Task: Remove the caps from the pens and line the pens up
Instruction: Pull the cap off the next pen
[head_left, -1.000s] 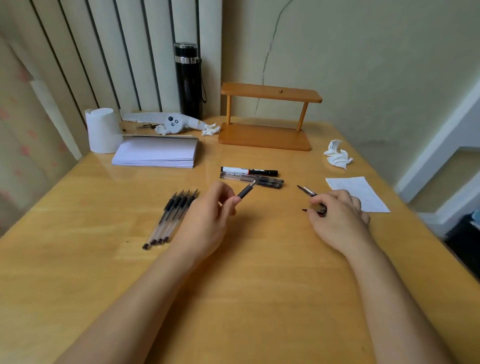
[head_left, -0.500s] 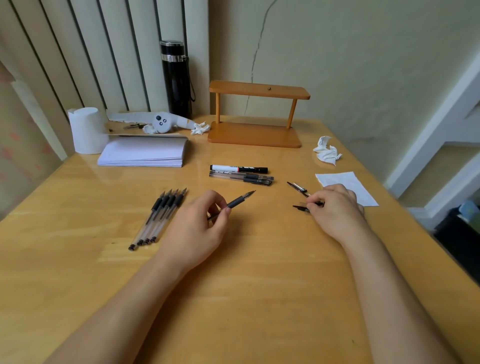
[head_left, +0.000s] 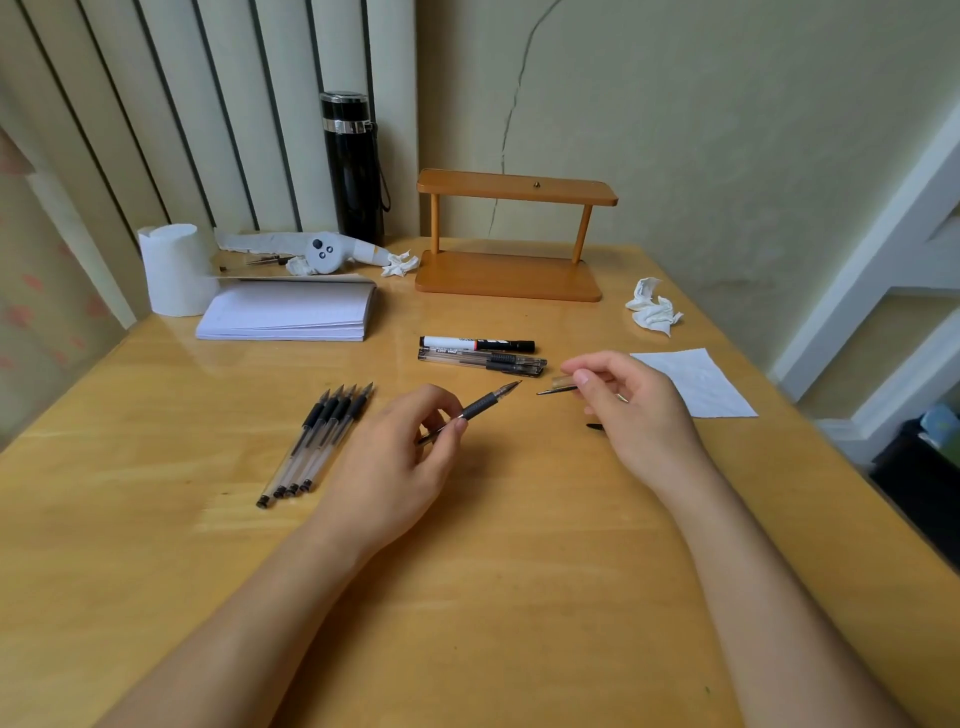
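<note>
My left hand (head_left: 395, 457) grips an uncapped black-grip pen (head_left: 488, 402) by its barrel, tip pointing up and right. My right hand (head_left: 639, 410) is lifted just right of that tip and pinches a clear pen cap (head_left: 561, 385) between thumb and fingers. Another dark cap (head_left: 595, 427) lies on the table, partly hidden under this hand. Several uncapped pens (head_left: 322, 441) lie side by side in a row left of my left hand. Behind my hands lie capped clear pens (head_left: 480, 361) and a white-and-black marker (head_left: 475, 344).
A paper stack (head_left: 291, 312), a tissue roll (head_left: 174, 270), a white controller (head_left: 322, 252) and a black bottle (head_left: 353, 166) stand at the back left. A wooden shelf (head_left: 509, 275) is at the back middle. Crumpled tissue (head_left: 654, 309) and a white sheet (head_left: 696, 382) lie right.
My right hand has risen off the table with a cap pinched in its fingers and moved toward the pen tip. My left hand keeps the pen in about the same place.
</note>
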